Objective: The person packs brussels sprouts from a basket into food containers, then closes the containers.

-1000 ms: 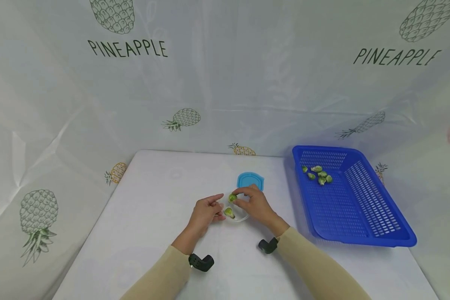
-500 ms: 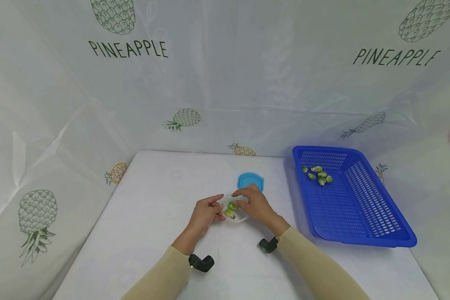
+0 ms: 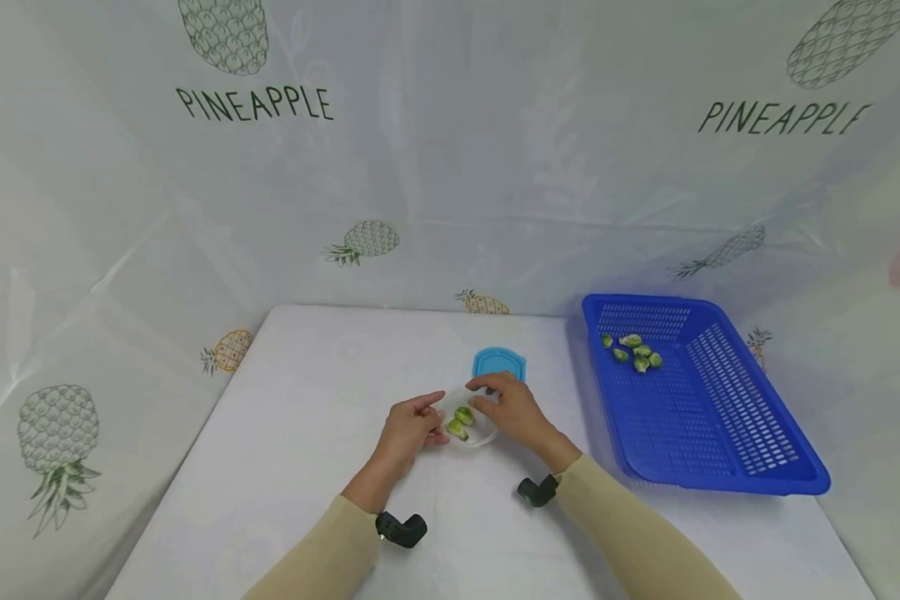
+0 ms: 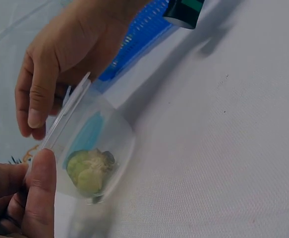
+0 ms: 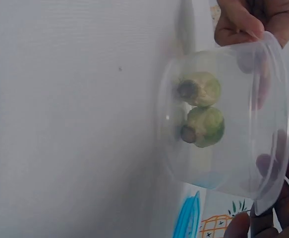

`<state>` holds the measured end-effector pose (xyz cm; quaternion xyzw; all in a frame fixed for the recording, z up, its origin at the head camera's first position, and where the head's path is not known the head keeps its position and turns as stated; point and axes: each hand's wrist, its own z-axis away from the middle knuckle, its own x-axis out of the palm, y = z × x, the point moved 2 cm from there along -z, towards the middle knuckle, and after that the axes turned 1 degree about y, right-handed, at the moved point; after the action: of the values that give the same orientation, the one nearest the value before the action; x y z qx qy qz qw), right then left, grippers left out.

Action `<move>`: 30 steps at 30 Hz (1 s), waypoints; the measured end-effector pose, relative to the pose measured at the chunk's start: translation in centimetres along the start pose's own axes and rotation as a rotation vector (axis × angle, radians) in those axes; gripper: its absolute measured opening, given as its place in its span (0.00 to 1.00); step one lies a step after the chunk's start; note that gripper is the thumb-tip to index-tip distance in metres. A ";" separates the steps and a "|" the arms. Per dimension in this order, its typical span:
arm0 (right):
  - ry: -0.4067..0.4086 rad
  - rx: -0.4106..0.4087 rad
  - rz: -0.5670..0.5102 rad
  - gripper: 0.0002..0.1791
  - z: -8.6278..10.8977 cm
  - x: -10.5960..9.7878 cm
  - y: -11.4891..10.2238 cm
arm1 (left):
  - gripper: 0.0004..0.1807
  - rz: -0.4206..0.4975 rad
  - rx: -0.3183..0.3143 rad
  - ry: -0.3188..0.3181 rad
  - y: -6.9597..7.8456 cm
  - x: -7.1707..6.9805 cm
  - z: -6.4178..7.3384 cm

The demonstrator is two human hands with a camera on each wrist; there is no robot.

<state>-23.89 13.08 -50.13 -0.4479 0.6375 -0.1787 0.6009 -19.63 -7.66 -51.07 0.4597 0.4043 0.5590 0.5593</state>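
Observation:
A small clear plastic container (image 5: 233,163) stands on the white table, with two Brussels sprouts (image 3: 464,415) side by side on its bottom. My left hand (image 3: 412,429) pinches its rim between thumb and fingers on the left side, as the left wrist view shows. Over the right side of the rim hangs my right hand (image 3: 513,408), fingers loosely bent, thumb apart from them, holding nothing. Just behind the container lies a blue lid (image 3: 499,361), partly covered by the right hand in the head view.
To the right sits a blue slotted basket (image 3: 697,417) with several more Brussels sprouts (image 3: 642,352) in its far left corner. A white sheet printed with pineapples (image 3: 371,238) hangs around the back and sides of the table (image 3: 307,375).
The right hand has lowered a Brussels sprout into the container and let it go beside the other one. The left hand has stayed at the rim.

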 end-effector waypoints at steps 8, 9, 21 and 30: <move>0.011 0.045 -0.048 0.17 0.2 -1.2 -0.8 | 0.24 -0.012 -0.008 0.017 -0.2 -0.1 0.0; 0.018 0.047 -0.051 0.17 0.3 -1.4 -1.0 | 0.24 -0.013 -0.011 0.017 -0.2 -0.1 0.0; 0.141 0.073 -0.127 0.17 0.8 -5.3 -3.8 | 0.24 -0.030 -0.033 0.021 0.1 -0.1 0.1; 0.161 0.135 -0.261 0.19 1.4 -9.6 -5.6 | 0.25 -0.041 -0.032 0.013 0.2 0.1 0.0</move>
<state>-21.80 18.10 -40.32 -0.4696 0.6063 -0.3331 0.5485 -19.63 -7.55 -50.87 0.4387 0.4083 0.5566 0.5753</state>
